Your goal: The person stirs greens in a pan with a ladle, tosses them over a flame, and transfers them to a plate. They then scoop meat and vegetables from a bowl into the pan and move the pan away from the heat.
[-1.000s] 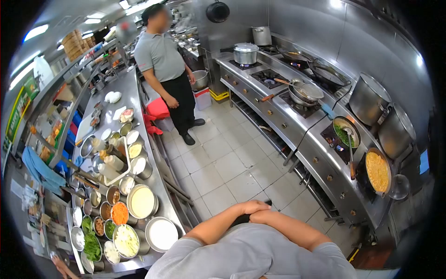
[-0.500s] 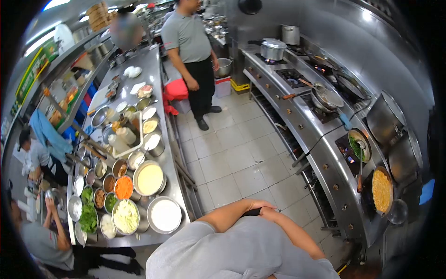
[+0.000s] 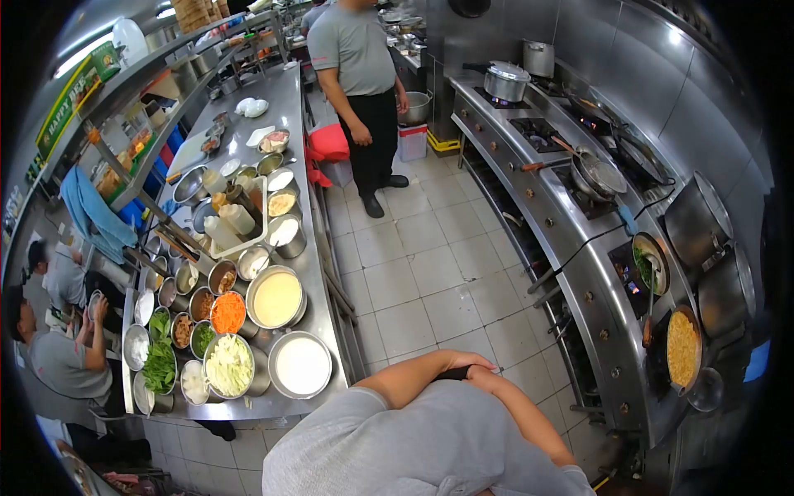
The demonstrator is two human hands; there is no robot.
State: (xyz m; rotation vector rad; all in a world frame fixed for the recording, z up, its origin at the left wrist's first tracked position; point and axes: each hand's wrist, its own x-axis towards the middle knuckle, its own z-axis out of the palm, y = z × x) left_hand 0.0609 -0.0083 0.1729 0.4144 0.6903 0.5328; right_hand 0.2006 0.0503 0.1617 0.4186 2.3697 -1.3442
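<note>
My left hand (image 3: 465,359) and my right hand (image 3: 479,374) meet in front of my grey shirt, over the tiled floor. The left one lies across the right, its fingers bent down at the far side. Most of the right hand's fingers are hidden beneath it. A black thing (image 3: 452,374) shows between the left forearm and the right hand; I cannot tell whether it is held or worn. Neither hand touches the counter or the stove. Nearest on the counter is a steel pot of white liquid or powder (image 3: 302,364).
Left, a steel counter (image 3: 273,407) bears shredded carrot (image 3: 228,313), cut cabbage (image 3: 229,364), leafy greens (image 3: 159,364) and squeeze bottles (image 3: 238,218). Right, the stove (image 3: 608,364) holds a pan of yellow food (image 3: 682,347) and a pan with greens (image 3: 643,266). A co-worker (image 3: 354,66) stands ahead; others work at left.
My view has shifted a little, so the counter and stove sit differently in it. My hands stay together. At left, a co-worker's hands appear higher, around a round object.
</note>
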